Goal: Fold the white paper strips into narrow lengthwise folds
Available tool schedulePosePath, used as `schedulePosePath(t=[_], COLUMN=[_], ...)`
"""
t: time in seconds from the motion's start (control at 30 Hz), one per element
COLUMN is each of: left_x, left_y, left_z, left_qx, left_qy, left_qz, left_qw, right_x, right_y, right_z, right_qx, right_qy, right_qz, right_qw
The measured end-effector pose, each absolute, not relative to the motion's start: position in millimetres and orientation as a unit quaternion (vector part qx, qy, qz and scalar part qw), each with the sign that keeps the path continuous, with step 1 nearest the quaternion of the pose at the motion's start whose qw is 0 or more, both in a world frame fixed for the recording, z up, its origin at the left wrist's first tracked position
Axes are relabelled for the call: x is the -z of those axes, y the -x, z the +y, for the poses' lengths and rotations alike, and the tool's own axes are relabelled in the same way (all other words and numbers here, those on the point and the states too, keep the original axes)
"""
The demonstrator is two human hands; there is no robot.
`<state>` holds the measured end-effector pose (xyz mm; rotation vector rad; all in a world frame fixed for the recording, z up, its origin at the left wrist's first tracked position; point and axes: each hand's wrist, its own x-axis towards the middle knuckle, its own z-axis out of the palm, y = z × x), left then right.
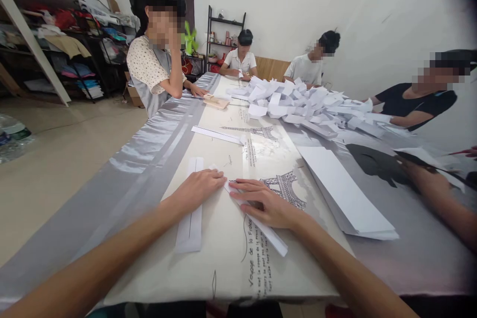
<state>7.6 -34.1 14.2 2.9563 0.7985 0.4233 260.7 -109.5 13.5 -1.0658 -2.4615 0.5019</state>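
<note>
A narrow white paper strip [274, 240] runs diagonally across the table in front of me, bent or folded near its far end. My left hand [204, 185] has its fingertips pressed together on that far end. Just to the right, my right hand [265, 202] grips the same strip, with fingers stretched along it and its thumb side hidden. Partly beneath my left wrist lies a second paper strip [189, 231] with a dark line along its length. Farther up the table is another lined strip [216, 134], lying crosswise.
A stack of long white sheets [345, 191] lies on my right. Beyond it spreads a large heap of folded papers [294, 102]. A small tan packet [216, 102] is near a standing person [154, 59]. Other people sit around the table; a co-worker's arm [439, 194] reaches in at right.
</note>
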Motion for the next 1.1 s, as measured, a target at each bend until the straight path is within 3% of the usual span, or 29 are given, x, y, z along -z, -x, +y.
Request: schedulePosePath(t=[0.37, 0.53, 0.73, 0.9, 1.1], left_x=[-8, -4, -6, -16, -15], left_y=[-15, -25, -30, -33, -31], left_z=[-40, -46, -58, -65, -64], left_qx=[-0.140, -0.149, -0.050, -0.010, -0.048], left_qy=[-0.944, -0.934, -0.935, -0.925, -0.929], left_qz=[0.299, 0.312, 0.297, 0.333, 0.320], left_qw=[-0.008, -0.092, -0.188, -0.185, -0.182], right_x=[-13, -12, -14, -15, -15], right_y=[-263, -262, -261, -259, -259], right_z=[-105, -106, -106, -107, -107], right_qx=[-0.216, -0.212, -0.206, -0.192, -0.178], right_qy=[0.389, 0.388, 0.385, 0.381, 0.383], right_qz=[-0.872, -0.871, -0.874, -0.879, -0.882], right_qw=[0.207, 0.213, 0.212, 0.211, 0.209])
